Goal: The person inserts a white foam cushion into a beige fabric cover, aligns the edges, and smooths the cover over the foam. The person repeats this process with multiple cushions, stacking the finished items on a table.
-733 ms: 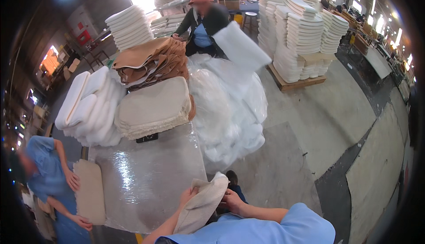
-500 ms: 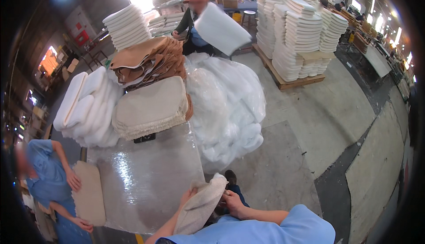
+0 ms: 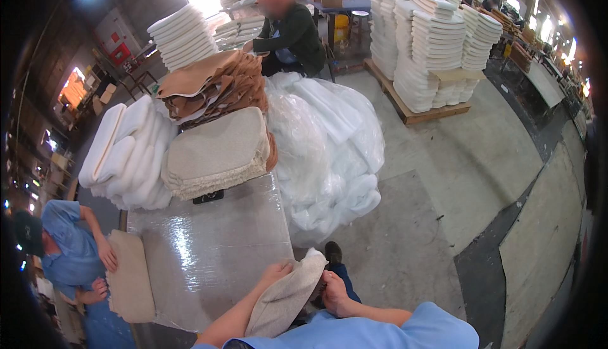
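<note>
Close to my body, both hands grip a beige fabric cushion cover (image 3: 284, 301) with a white tip, perhaps padding, showing at its upper corner. My left hand (image 3: 277, 274) is closed on its left edge, fingers partly behind the cloth. My right hand (image 3: 334, 290) makes a closed fist at the opposite edge; its fingertips are hidden. Left of my hands is the table (image 3: 221, 241) with a shiny plastic-covered top. Farther along it lies a neat stack of beige covers (image 3: 218, 143).
Brown covers (image 3: 218, 83) are heaped behind the beige stack, with white foam pads (image 3: 130, 149) beside them. Clear plastic wraps a white heap (image 3: 326, 159) right of the table. A co-worker at left handles a beige cushion (image 3: 132, 279). Tall white pad stacks stand on a pallet (image 3: 437, 113).
The far person's white pad has gone from the air onto the plastic-wrapped heap, and that person now leans toward the table. The left co-worker's lower hand has moved up. My hands shifted only slightly.
</note>
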### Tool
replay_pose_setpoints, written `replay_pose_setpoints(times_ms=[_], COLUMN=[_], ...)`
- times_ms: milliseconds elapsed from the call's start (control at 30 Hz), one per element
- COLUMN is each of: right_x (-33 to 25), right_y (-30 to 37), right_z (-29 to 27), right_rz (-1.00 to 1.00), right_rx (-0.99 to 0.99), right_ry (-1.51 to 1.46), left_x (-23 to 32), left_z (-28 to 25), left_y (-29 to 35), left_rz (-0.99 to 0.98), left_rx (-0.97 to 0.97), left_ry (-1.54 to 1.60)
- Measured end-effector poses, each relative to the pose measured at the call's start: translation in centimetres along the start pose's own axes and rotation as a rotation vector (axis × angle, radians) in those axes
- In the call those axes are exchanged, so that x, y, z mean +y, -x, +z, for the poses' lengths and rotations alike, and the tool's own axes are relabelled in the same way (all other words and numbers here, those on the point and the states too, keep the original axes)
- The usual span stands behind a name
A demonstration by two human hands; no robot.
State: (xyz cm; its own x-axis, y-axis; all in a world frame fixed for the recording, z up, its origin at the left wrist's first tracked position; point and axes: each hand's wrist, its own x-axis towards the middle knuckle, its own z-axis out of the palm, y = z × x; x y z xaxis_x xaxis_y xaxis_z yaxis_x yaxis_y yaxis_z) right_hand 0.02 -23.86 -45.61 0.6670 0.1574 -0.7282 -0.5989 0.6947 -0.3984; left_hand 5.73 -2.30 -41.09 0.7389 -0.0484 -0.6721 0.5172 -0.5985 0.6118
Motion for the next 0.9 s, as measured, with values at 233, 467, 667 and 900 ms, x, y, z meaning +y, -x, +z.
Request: replay_pose_setpoints(times_ms=[233,467,667,900], right_x=[-0.2,-1.7,-1.8,-3.8], right_y=[-1.2,-2.1,-5.6,-6.6], right_z=[2.7,4.1,2.1,6.6], right_rz=[0.092,0.148,0.188,0.171], right_rx=[0.072,0.271,0.275,0.303], right_ry=[-0.181,-0.085,0.020,0.012], left_x=[-1.3,-2.6,-3.1,-5.6], left_z=[2.6,3.1,3.4,2.6], left_y=[-1.7,-0.4,0.3,-0.5], left_rz=[-0.018,-0.081,-0.068,-0.120], left_rx=[0.149,0.327,0.401,0.340], left_ry=[-0.029,0.235,0.289,0.314])
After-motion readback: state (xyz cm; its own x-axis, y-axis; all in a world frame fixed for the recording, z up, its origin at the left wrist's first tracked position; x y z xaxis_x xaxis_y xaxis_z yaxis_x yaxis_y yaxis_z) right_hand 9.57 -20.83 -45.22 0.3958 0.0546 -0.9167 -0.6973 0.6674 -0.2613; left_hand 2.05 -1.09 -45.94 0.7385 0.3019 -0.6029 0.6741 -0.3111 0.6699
